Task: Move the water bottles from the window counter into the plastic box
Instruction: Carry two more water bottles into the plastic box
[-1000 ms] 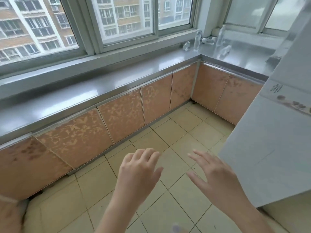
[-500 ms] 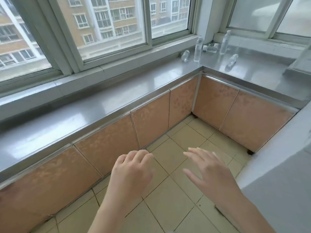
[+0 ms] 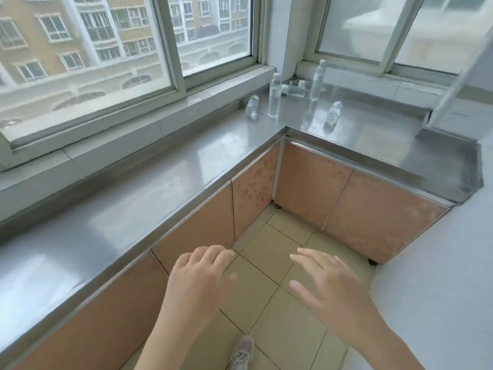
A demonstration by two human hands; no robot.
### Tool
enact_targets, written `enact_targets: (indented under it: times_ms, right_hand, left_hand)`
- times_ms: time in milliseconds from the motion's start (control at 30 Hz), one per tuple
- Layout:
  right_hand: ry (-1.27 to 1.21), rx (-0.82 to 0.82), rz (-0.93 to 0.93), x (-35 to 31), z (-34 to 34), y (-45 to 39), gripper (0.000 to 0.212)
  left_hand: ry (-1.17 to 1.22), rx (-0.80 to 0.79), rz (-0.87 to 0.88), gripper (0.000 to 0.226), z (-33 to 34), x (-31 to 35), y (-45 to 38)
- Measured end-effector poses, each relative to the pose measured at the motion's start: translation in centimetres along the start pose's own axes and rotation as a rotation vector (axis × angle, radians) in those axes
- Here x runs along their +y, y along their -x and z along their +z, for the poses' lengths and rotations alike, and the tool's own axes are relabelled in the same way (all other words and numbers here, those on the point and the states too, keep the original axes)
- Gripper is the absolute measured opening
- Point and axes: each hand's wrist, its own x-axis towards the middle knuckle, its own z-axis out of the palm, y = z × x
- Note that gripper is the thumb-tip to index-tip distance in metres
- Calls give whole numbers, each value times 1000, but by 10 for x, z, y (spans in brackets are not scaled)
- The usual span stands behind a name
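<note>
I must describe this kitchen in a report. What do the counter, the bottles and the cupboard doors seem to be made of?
The counter looks like stainless steel with a brushed, glossy finish: it is grey and mirrors the window light. The bottles look like thin clear plastic: you see through them. The cupboard doors have a smooth orange-pink patterned face in thin metal-coloured frames, perhaps laminate; the picture leaves this open.

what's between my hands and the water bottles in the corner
In the head view, only bare steel counter, cabinet fronts and floor tiles separate the left hand and right hand from the water bottles.
</note>
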Motion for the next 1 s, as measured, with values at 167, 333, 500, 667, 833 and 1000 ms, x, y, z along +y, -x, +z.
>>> enact_targets:
  times_ms: [167, 333, 500, 667, 833, 1000]
  right_hand:
    - [5, 45, 120, 24, -22, -80, 64]
    - [-11, 91, 236, 54, -37, -142, 59]
    - [-38, 84, 285, 104, -45, -211, 57]
    - [-51, 44, 263, 167, -56, -297, 60]
    - [-45, -6, 189, 218, -87, -384, 45]
    - [3, -18, 147, 268, -110, -454, 48]
  left_hand:
    - [11, -16, 146, 39, 24, -20, -120]
    - [41, 16, 251, 28, 46, -18, -219]
    - [70, -20, 267, 29, 86, -11, -299]
    - [52, -43, 225, 36, 122, 1, -385]
    - [21, -14, 181, 38, 136, 16, -473]
    - [-7, -22, 151, 39, 154, 26, -544]
